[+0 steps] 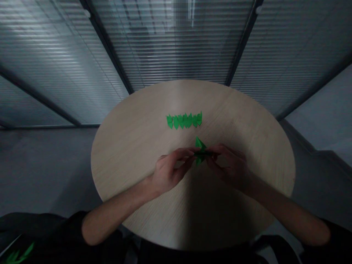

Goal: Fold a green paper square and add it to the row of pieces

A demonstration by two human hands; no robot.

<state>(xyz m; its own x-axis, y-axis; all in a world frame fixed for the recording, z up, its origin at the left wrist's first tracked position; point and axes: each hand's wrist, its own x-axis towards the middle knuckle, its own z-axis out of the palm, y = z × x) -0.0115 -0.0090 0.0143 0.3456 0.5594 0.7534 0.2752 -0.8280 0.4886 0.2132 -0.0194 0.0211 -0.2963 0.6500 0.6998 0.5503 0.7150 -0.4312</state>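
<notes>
My left hand (172, 170) and my right hand (229, 167) meet above the middle of a round pale wood table (132, 154). Between their fingertips they pinch a green folded paper piece (200, 149), with pointed flaps sticking out above and below the fingers. Part of it is hidden by my fingers. Farther across the tabletop, beyond my hands, a tight row of several green folded paper units (184, 121) lies side by side, apart from both hands.
Glass panels with slatted blinds and dark frames (176, 44) stand behind the table, above a grey floor. Some green paper (19, 255) shows on a dark surface at the lower left, beside my body.
</notes>
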